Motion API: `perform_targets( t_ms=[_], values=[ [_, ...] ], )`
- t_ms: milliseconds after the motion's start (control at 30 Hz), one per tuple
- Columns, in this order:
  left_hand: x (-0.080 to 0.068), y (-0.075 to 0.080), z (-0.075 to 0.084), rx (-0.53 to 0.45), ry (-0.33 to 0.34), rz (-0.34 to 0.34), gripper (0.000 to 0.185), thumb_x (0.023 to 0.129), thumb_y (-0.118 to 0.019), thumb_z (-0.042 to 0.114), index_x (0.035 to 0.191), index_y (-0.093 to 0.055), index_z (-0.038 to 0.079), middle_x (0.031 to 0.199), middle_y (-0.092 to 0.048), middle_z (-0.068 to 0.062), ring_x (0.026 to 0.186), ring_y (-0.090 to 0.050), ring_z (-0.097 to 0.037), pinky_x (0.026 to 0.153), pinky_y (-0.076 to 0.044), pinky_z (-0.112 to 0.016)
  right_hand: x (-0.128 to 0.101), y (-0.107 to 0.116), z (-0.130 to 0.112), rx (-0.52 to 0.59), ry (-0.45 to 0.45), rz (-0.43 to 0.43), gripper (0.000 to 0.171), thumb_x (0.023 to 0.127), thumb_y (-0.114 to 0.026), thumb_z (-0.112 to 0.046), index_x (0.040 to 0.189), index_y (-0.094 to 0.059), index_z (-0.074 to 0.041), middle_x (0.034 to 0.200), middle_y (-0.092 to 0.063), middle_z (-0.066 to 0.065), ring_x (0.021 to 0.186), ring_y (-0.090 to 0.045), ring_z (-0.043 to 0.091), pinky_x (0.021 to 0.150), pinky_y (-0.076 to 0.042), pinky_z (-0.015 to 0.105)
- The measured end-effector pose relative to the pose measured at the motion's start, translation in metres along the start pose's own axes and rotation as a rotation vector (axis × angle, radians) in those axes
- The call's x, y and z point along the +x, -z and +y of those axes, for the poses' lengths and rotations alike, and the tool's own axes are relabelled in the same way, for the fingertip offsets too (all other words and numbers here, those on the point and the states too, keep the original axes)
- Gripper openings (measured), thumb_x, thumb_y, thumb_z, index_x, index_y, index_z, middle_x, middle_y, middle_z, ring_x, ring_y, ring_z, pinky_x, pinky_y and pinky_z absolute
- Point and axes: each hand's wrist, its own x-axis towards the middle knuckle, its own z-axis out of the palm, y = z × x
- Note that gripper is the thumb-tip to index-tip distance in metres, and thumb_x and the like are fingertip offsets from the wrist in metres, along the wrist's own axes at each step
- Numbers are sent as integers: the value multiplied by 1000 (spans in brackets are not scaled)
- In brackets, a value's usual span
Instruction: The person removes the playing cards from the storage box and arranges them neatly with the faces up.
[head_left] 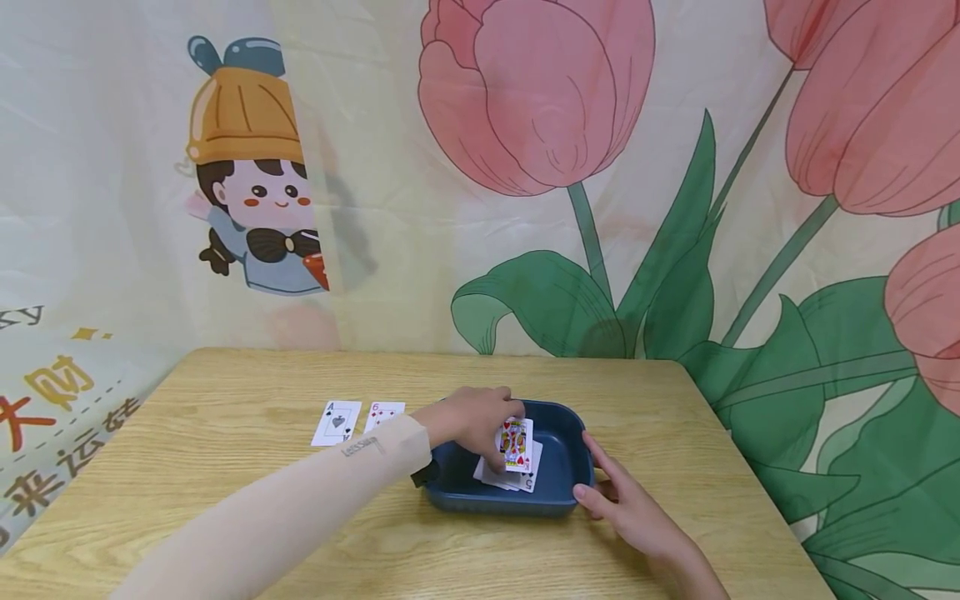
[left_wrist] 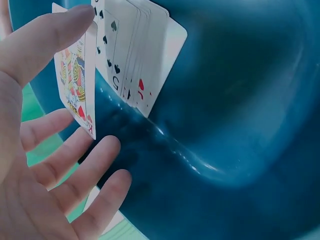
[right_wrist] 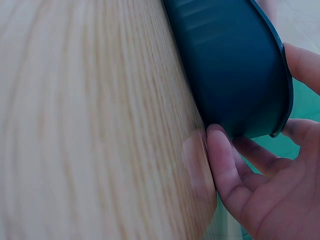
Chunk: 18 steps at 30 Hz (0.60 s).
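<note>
My left hand (head_left: 480,421) reaches over a dark blue rectangular basin (head_left: 562,429). Its thumb and forefinger hold a king of hearts (left_wrist: 75,82) by opposite edges; the other fingers are spread. The card stands steeply tilted beside a loose pile of playing cards (left_wrist: 135,50) inside the basin, where a five of spades shows. At the basin's right end, my right hand (head_left: 622,500) grips the outside, one finger by the rim and others low against the wall near the tabletop.
An ace of spades (head_left: 337,423) and a six of diamonds (head_left: 385,413) lie face up on the wooden table (head_left: 247,400), left of the basin; my left forearm partly covers the six. A printed cloth (head_left: 375,250) hangs behind the table's far edge.
</note>
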Motion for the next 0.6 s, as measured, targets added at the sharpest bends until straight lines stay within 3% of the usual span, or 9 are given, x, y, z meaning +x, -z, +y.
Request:
perform_targets(
  t_ms=[267, 600],
  values=[
    [-11, 7, -13, -40, 2, 38, 80, 77, -89, 58, 143, -61, 25, 118, -62, -2, 93, -58, -16, 76, -51, -34, 0, 0, 0, 4, -11, 12, 78, 104, -69, -39, 169, -25, -37, 170, -30, 21, 120, -65, 28, 89, -58, 37],
    [-32, 19, -37, -96, 44, 84, 78, 77, -90, 53, 144, -61, 25, 123, -62, -5, 96, -60, -19, 77, -53, -40, 0, 1, 2, -6, 12, 0, 78, 105, -68, -37, 170, -24, -36, 169, -31, 20, 122, -65, 29, 87, -58, 32]
  ],
)
